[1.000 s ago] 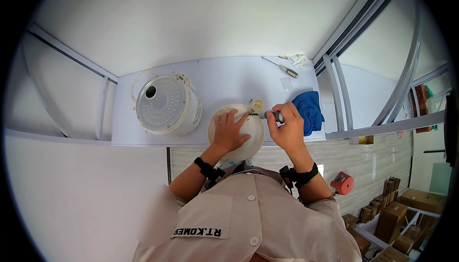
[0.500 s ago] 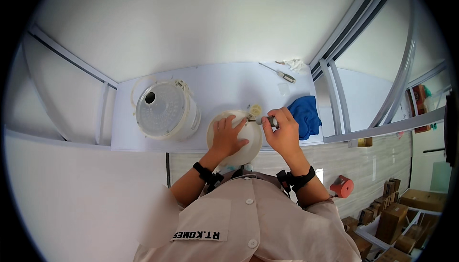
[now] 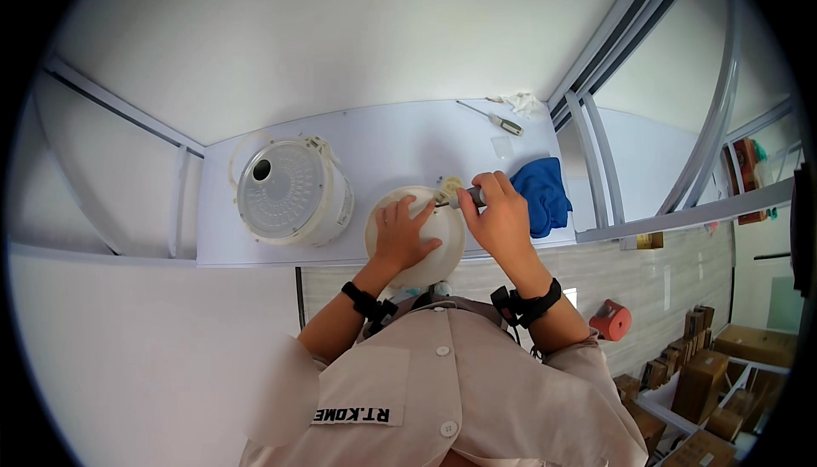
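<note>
A round white plastic piece (image 3: 444, 256), like a shallow bowl or lid, lies at the table's front edge close to my body. My left hand (image 3: 402, 235) is open on it, fingers spread and thumb out to the right. In my right hand (image 3: 502, 220) is a screwdriver (image 3: 474, 198) with a grey handle, held level and pointing left. Its shaft reaches the upper right rim of the white piece, near my left fingertips; the exact contact is too small to see. Just beyond that rim sits a small cream-coloured ring-shaped part (image 3: 453, 184).
A white bucket-like container (image 3: 285, 190) with a dark round hole in its top stands at the left. A blue cloth (image 3: 542, 197) lies right of my right hand. Farther back are another screwdriver (image 3: 502, 120), crumpled white tissue (image 3: 521, 104) and a small clear piece (image 3: 502, 148).
The whole view has shifted slightly. My right hand still grips the screwdriver at the rim, its handle tilted a little differently. My left hand stays spread on the white piece.
</note>
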Motion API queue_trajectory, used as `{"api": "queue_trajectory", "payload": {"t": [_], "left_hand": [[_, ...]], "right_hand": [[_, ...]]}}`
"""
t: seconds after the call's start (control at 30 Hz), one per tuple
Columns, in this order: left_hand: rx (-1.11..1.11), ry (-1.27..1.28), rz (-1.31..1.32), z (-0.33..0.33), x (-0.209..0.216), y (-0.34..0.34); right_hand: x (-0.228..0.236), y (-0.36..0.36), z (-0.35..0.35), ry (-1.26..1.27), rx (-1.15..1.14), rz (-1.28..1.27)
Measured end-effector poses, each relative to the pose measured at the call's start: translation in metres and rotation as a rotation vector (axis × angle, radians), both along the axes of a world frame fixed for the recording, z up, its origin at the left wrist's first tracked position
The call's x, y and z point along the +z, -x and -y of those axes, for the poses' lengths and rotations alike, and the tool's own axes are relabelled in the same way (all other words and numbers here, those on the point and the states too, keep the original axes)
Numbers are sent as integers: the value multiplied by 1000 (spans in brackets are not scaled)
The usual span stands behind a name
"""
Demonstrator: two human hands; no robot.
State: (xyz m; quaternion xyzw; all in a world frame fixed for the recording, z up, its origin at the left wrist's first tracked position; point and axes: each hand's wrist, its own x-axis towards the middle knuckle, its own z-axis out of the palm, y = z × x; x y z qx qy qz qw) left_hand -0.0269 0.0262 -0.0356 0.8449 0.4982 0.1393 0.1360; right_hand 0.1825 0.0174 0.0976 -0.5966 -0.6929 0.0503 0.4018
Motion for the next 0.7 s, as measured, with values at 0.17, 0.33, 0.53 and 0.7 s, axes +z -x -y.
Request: {"api": "queue_trajectory", "payload": {"t": [0.17,0.33,0.53,0.7], "left_hand": [[-5,14,9,0,4,-1],[1,43,22,-3,1,1],[5,70,42,-6,1,1],[8,63,77,-6,-1,2]], "right_hand": [[2,9,-7,-54,-88,246],[11,17,-13,-14,-134,397],[36,23,-12,226,-124,474],[31,17,-11,114,45,408]]}}
